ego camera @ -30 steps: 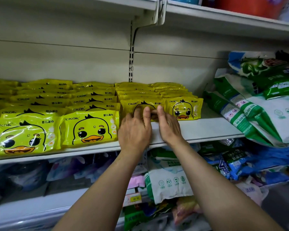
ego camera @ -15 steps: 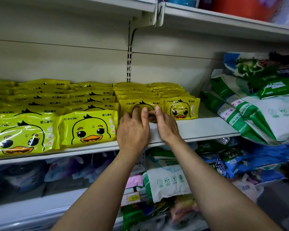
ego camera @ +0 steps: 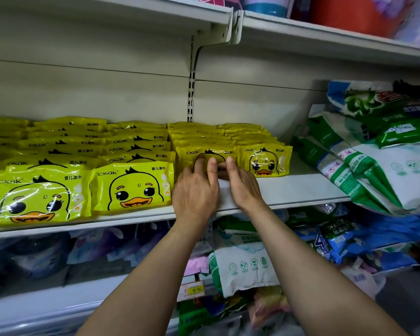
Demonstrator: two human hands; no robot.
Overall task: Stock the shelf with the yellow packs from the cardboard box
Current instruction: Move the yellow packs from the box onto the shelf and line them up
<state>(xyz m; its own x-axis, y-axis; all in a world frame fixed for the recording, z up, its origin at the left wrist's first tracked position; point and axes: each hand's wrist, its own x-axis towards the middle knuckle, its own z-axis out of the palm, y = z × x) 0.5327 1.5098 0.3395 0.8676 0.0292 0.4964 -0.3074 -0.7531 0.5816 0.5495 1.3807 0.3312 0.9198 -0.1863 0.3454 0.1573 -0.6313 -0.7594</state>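
Note:
Yellow duck-face packs fill the middle shelf (ego camera: 301, 190) in rows. Both my hands are on the front pack (ego camera: 204, 154) of the centre row. My left hand (ego camera: 195, 190) lays its straight fingers against the pack's front face. Beside it, my right hand (ego camera: 243, 187) touches the same pack's lower right part, also with extended fingers. Both thumbs are hidden. Another yellow pack (ego camera: 264, 161) stands just right of it. More yellow packs (ego camera: 131, 187) reach the shelf's front edge on the left. The cardboard box is out of view.
Large green and white bags (ego camera: 374, 166) lean on the shelf's right end. The lower shelf holds white, blue and green packages (ego camera: 243, 267) under my arms. An upper shelf (ego camera: 325, 32) carries red and blue containers overhead. Bare shelf lies in front of the centre packs.
Both hands stay on the same front pack, with only a slight shift of the fingers. The view has drifted a little.

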